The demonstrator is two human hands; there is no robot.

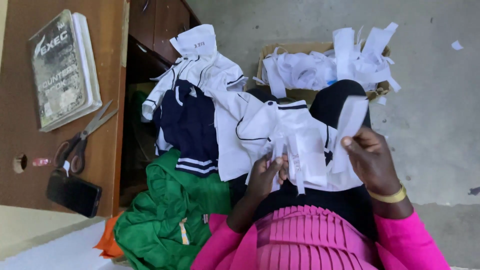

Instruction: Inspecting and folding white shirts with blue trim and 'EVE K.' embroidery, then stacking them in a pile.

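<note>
On the lap, the left hand (pixel 264 176) pinches a bundle of white strips (pixel 300 155) against the white shirt (pixel 260 125); the right hand (pixel 370 160) grips one strip (pixel 350 120). Loosely held, the strips could slide to the floor (pixel 435 125).

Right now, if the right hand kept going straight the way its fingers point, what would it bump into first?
Probably the white paper strip the right hand already pinches; beyond it, the cardboard box of white paper scraps, though depth is unclear.

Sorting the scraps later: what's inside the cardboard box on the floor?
The cardboard box is heaped with white strips that spill over its rim. Whatever lies beneath them, and the box's bottom, is covered.
</note>
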